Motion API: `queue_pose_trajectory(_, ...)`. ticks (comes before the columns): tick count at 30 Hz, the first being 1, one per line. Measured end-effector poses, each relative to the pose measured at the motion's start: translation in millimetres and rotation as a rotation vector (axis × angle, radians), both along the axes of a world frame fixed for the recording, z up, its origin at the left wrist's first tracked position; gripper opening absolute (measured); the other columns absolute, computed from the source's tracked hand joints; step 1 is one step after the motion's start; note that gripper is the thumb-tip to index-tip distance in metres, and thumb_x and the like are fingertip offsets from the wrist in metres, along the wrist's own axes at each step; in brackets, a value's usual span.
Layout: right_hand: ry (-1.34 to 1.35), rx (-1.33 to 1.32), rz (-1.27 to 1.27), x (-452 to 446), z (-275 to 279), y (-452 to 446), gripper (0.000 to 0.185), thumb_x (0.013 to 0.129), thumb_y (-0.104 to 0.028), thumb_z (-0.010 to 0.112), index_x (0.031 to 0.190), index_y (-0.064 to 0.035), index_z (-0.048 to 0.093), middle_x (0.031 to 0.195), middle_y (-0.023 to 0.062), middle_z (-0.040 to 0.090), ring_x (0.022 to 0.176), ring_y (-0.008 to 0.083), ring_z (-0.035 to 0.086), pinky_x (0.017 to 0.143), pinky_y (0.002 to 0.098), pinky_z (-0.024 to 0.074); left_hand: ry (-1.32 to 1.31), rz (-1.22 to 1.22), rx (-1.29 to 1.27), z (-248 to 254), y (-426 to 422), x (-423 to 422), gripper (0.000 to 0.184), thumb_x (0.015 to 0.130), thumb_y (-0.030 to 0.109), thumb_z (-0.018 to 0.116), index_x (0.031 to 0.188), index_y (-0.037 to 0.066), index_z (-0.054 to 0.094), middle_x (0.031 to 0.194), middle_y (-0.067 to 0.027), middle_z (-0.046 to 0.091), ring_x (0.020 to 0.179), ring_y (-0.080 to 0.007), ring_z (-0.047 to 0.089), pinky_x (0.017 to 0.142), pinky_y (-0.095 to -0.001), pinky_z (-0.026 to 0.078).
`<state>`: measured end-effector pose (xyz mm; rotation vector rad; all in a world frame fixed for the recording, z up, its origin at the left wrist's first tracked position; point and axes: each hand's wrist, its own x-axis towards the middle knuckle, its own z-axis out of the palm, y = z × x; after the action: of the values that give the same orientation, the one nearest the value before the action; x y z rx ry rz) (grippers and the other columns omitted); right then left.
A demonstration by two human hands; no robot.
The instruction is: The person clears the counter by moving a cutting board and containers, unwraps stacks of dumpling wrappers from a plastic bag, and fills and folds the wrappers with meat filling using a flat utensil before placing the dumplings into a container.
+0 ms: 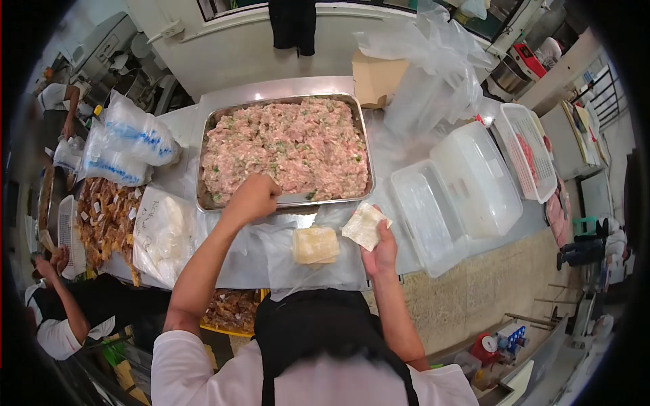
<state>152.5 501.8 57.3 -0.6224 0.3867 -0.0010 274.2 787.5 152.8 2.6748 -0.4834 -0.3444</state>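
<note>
My left hand (254, 196) is closed at the near edge of a metal tray (371, 159) of minced meat (284, 145) flecked with green. From its fingers a flat, pale blade-like tool (294, 198) reaches along the meat; its handle is hidden in my grip. My right hand (380, 256) holds up a thin, pale square wrapper (365, 227), thumb on top, to the right of the tray's near corner. Between my forearms, a stack of yellowish square wrappers (315, 245) lies on clear plastic sheet (277, 260).
At right stand a clear plastic bin (428, 220), its translucent neighbour (477, 179) and a white basket (525, 152). At left are bagged cups (139, 135), a white plastic bag (162, 233) and brown dried pieces (108, 216). A co-worker's arm (64, 298) shows farther left.
</note>
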Motion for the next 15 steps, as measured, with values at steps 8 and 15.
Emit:
queue_pose_trajectory(8,-0.059,0.083,0.06,20.1,9.1,16.1,0.05,0.109,-0.03,0.036,0.151,-0.0028,0.036,0.148,0.0199,0.048,0.134,0.0375,0.05,0.115,0.0505,0.0378,0.45,0.213,-0.46,2.6,36.7,-0.6,0.024,0.079,0.003,0.073,0.102,0.001,0.078,0.063,-0.0052,0.066,0.058,-0.0104,0.06,0.053,-0.0281,0.044)
queue_pose_trajectory(15,0.13,0.382,0.15,43.2,53.3,46.8,0.049,0.11,-0.033,0.033,0.147,-0.0019,0.041,0.145,0.0185,0.051,0.136,0.0359,0.049,0.115,0.0524,0.038,0.052,-0.014,-0.759,-19.9,-0.1,-51.3,0.022,0.085,-0.004,0.07,0.105,0.003,0.078,0.087,-0.0066,0.067,0.074,-0.0135,0.063,0.062,-0.0291,0.049)
